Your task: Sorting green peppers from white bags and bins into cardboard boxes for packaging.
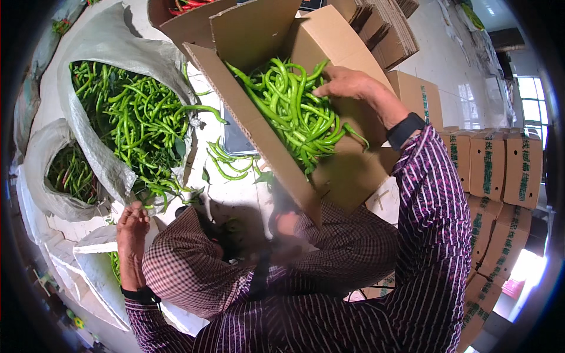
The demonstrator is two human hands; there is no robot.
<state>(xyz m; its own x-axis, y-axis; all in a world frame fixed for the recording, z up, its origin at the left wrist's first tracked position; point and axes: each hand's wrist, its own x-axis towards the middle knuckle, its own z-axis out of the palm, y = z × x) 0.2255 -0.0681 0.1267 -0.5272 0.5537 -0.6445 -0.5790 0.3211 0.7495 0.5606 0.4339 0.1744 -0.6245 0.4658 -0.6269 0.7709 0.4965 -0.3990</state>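
An open cardboard box [258,117] stands tilted before me, with a heap of long green chili peppers [293,106] inside. My right hand [346,83] reaches over its right side to the edge of the heap, thumb and fingers apart. Nothing shows between them. To the left, a big pale woven sack [95,128] gapes open, full of green peppers [141,114] and some leaves. My left hand [133,220] is at the sack's lower corner with its fingers bent. Whether it grips the sack edge cannot be made out.
Loose peppers [229,165] lie on the pale floor by a flat grey panel [236,132]. A smaller sack [39,176] of peppers and a white foam box [97,269] are at left. Red peppers [190,5] fill a box behind. Stacked cartons [487,163] line the right.
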